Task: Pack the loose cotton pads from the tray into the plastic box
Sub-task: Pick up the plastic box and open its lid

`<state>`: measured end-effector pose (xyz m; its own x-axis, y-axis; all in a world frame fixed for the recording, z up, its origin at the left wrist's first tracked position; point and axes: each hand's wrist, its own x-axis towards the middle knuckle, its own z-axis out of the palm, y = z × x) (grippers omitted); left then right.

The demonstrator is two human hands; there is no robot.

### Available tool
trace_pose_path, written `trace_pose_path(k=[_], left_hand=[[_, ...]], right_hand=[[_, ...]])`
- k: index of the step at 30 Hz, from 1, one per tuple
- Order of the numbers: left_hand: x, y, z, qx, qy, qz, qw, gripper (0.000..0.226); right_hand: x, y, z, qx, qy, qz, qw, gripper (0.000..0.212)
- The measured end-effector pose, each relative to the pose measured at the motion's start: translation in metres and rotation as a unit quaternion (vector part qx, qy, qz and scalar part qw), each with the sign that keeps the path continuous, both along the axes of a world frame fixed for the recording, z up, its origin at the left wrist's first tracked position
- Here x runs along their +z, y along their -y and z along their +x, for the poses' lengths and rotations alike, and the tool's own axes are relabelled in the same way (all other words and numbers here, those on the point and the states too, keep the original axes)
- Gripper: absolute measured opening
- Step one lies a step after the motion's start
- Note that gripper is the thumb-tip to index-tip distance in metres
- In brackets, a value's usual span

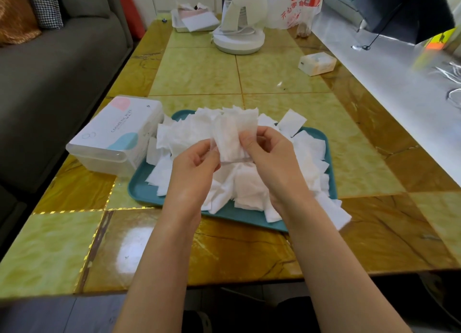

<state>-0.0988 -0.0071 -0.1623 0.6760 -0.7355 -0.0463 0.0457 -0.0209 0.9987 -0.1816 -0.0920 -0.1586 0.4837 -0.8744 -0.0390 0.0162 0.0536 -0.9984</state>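
While heaped this high with loose cotton pads [249,188], hardly a teal tray [142,190] close to emptied: judged early in the job, with nearly everything left to move. Above the tray's middle, pinching a small upright stack of pads [232,138] between curled fingers and thumbs, left hand [192,168] at its left edge, right hand [269,158] at its right; probably squaring it up for packing. Spilling past the tray's near right corner onto the marbled table [199,70] as well. Just beside the tray's far left corner, plastic box [117,135] marked COSMETIC PUFF, lid seemingly on; cannot tell through the cloudy wall how much sits inside. Well beyond the tray, fan base [239,38]; off to the tray's far right, small carton [317,63].
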Motion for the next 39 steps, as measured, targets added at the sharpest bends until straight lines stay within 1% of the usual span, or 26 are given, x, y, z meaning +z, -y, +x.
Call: trace_pose_path(k=[2, 5, 6, 8, 10, 12, 13, 15, 18, 20, 22, 24, 26, 27, 29, 31, 33, 35, 37, 39], left_hand=[[0.003, 0.001, -0.001, 0.002, -0.017, 0.011, 1.0, 0.027], [0.006, 0.001, 0.0, 0.007, -0.063, 0.026, 0.998, 0.036], [0.007, 0.001, 0.0, 0.006, -0.06, 0.034, 0.998, 0.038], [0.005, 0.0, 0.0, 0.016, -0.02, 0.052, 0.998, 0.038], [0.002, -0.001, 0.0, 0.027, 0.008, 0.051, 0.998, 0.034], [0.0, -0.001, 0.001, 0.03, 0.017, 0.054, 0.998, 0.03], [0.0, -0.001, 0.002, 0.025, 0.021, 0.057, 0.998, 0.031], [0.0, -0.001, 0.002, 0.007, 0.016, 0.063, 0.998, 0.031], [0.003, -0.003, 0.004, -0.011, -0.014, 0.063, 0.998, 0.033], [0.006, -0.007, 0.005, -0.017, -0.011, 0.057, 0.998, 0.03], [0.008, -0.013, 0.01, -0.002, 0.015, 0.05, 0.999, 0.027], [0.008, -0.017, 0.018, 0.037, 0.086, 0.065, 0.993, 0.022], [0.002, -0.023, 0.034, 0.1, 0.201, 0.109, 0.968, 0.008], [-0.001, -0.026, 0.044, 0.133, 0.261, 0.137, 0.946, 0.009], [-0.008, -0.034, 0.068, 0.185, 0.36, 0.188, 0.895, 0.022], [-0.012, -0.04, 0.092, 0.209, 0.436, 0.248, 0.839, 0.032], [-0.016, -0.044, 0.114, 0.198, 0.481, 0.332, 0.787, 0.044], [-0.019, -0.046, 0.126, 0.165, 0.508, 0.406, 0.742, 0.047], [-0.021, -0.047, 0.126, 0.141, 0.533, 0.441, 0.709, 0.044], [-0.022, -0.05, 0.12, 0.133, 0.559, 0.449, 0.684, 0.043]], right_hand=[[-0.001, -0.002, 0.002, -0.034, -0.041, -0.094, 0.994, 0.003], [-0.003, -0.003, 0.004, -0.053, -0.065, -0.172, 0.982, 0.008], [-0.004, -0.003, 0.004, -0.05, -0.073, -0.187, 0.978, 0.008], [-0.005, -0.003, 0.003, -0.035, -0.094, -0.217, 0.971, 0.007], [-0.005, -0.001, 0.002, -0.016, -0.113, -0.229, 0.967, 0.007], [-0.005, 0.002, 0.001, -0.001, -0.114, -0.206, 0.972, 0.007], [-0.005, 0.004, 0.001, 0.012, -0.107, -0.174, 0.979, 0.007], [-0.004, 0.005, -0.001, 0.057, -0.087, -0.093, 0.99, 0.014], [-0.002, 0.005, -0.003, 0.134, -0.047, -0.008, 0.99, 0.022], [0.002, 0.003, -0.003, 0.156, -0.024, 0.014, 0.987, 0.017], [0.003, 0.0, 0.001, 0.147, -0.006, 0.008, 0.989, 0.014], [0.001, -0.002, 0.006, 0.117, -0.009, -0.014, 0.993, 0.008], [-0.002, -0.004, 0.011, 0.09, -0.02, -0.034, 0.995, 0.004], [-0.004, -0.003, 0.014, 0.078, -0.027, -0.042, 0.996, 0.007], [-0.007, -0.005, 0.022, 0.062, -0.038, -0.057, 0.996, 0.025], [-0.008, -0.009, 0.029, 0.059, -0.05, -0.072, 0.994, 0.041], [-0.011, -0.014, 0.036, 0.063, -0.068, -0.083, 0.992, 0.046], [-0.012, -0.018, 0.041, 0.063, -0.079, -0.08, 0.992, 0.044], [-0.013, -0.024, 0.045, 0.064, -0.081, -0.06, 0.993, 0.037], [-0.013, -0.029, 0.049, 0.066, -0.077, -0.03, 0.994, 0.03]])
